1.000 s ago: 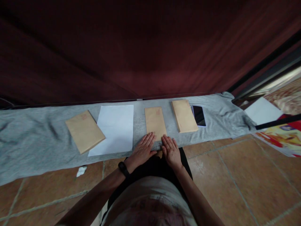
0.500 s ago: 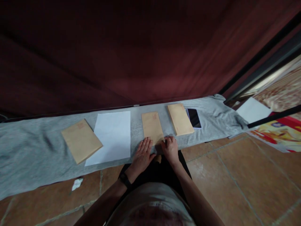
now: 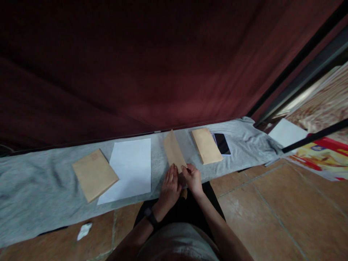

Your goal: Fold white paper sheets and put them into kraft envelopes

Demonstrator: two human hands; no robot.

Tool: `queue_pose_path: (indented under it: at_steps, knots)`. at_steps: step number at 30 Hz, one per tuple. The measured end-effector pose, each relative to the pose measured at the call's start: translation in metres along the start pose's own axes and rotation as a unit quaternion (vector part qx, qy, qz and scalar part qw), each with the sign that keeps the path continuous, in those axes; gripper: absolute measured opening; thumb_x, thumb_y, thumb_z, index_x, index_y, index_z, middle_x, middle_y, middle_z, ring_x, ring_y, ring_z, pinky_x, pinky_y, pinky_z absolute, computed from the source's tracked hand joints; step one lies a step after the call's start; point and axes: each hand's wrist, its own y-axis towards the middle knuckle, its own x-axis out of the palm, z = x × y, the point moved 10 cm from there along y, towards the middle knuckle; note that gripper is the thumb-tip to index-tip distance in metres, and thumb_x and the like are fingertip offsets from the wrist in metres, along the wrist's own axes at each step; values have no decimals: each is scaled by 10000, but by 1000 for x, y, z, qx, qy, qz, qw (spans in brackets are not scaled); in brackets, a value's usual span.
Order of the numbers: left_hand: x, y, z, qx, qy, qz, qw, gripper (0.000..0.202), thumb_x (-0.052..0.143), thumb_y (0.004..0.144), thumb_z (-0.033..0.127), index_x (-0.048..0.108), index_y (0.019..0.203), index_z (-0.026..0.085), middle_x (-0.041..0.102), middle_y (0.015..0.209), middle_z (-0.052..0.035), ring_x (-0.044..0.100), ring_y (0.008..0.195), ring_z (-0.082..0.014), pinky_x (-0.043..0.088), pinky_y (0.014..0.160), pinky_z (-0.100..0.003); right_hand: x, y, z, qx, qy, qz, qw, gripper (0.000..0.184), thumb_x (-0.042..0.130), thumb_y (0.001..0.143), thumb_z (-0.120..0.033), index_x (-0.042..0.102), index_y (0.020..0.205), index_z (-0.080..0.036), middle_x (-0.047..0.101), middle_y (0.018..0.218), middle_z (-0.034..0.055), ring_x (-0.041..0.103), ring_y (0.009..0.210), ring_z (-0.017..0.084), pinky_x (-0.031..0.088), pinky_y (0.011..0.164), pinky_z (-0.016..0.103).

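Observation:
A brown paper envelope (image 3: 174, 150) lies in front of me on the grey cloth, its right side lifted so that it looks narrow and tilted. My right hand (image 3: 193, 178) pinches its near right corner between thumb and fingers. At the near left corner my left hand (image 3: 170, 185) rests with fingers stretched out flat, touching the envelope. To the right is a stack of brown envelopes (image 3: 207, 146). Another brown envelope stack (image 3: 95, 174) sits on the left, partly over a white sheet of paper (image 3: 133, 168).
Grey cloth (image 3: 40, 181) covers the long narrow surface. A phone (image 3: 222, 144) lies beside the right stack. Dark red curtain (image 3: 163, 72) hangs behind. At far right are a black bar (image 3: 315, 136), a white sheet (image 3: 287, 133) and a colourful printed box (image 3: 323, 152). Crumpled tissue (image 3: 84, 231) lies on the tiled floor.
The middle envelope lay flat; now its right side is raised by my right hand, which has moved slightly left. My left hand stays at the near left corner. The view has shifted slightly.

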Motion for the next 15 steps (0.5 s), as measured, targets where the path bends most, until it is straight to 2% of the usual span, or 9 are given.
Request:
queue_pose_path:
  at_steps: [2,4,6,7,9,12,13,15]
  knots:
    - [-2,6,0,-10,-68,6,998,700,408,972,205,118,1606,142,259,1640,-175,253,1518,-279,371,1186,-519,-15,4,-33,-93,-108,36,989,342,494,996,-423,755,983,-202,701,855,69,665,761,196,537,691,305]
    - [-3,12,-4,-39,-161,3,986,622,401,988,257,242,1583,174,313,1629,-138,294,1507,-256,367,1196,-496,-23,5,-58,-167,-206,49,963,334,456,1028,-360,734,1159,-229,713,983,87,668,879,211,537,794,328]
    - [-1,16,-15,-92,-273,-1,958,545,420,986,315,395,1517,199,413,1582,-115,386,1466,-249,380,1188,-488,-22,2,-73,-223,-288,41,931,336,449,1036,-299,690,1267,-261,712,1063,90,652,929,221,518,840,351]
    - [1,17,-22,-128,-335,1,933,510,438,978,344,468,1466,201,481,1537,-115,451,1424,-254,403,1171,-492,-18,-1,-76,-246,-318,28,915,340,456,1034,-275,672,1297,-275,712,1079,87,644,930,223,509,842,357]
    - [6,13,-42,-213,-468,19,857,451,482,951,402,579,1338,192,618,1403,-126,593,1289,-264,480,1097,-491,-4,-13,-76,-287,-350,-9,892,361,476,1028,-250,634,1348,-298,715,1103,77,633,926,219,495,837,359]
    - [13,3,-68,-328,-630,47,702,398,531,897,487,661,1116,181,752,1119,-107,726,1026,-250,591,911,-441,23,-39,-65,-341,-341,-82,872,393,488,1027,-269,575,1407,-321,712,1176,54,626,994,209,483,880,353]
    - [13,1,-74,-349,-666,56,656,405,529,887,520,666,1071,186,762,1052,-92,737,971,-242,604,862,-424,31,-48,-61,-354,-330,-99,869,395,472,1034,-267,565,1414,-328,706,1213,42,623,1031,201,477,907,348]
    - [7,0,-83,-367,-713,76,593,453,499,887,588,662,1058,201,763,1011,-75,739,937,-230,611,807,-401,40,-61,-53,-367,-309,-114,870,394,425,1052,-245,565,1410,-330,702,1244,23,622,1064,180,466,942,334]
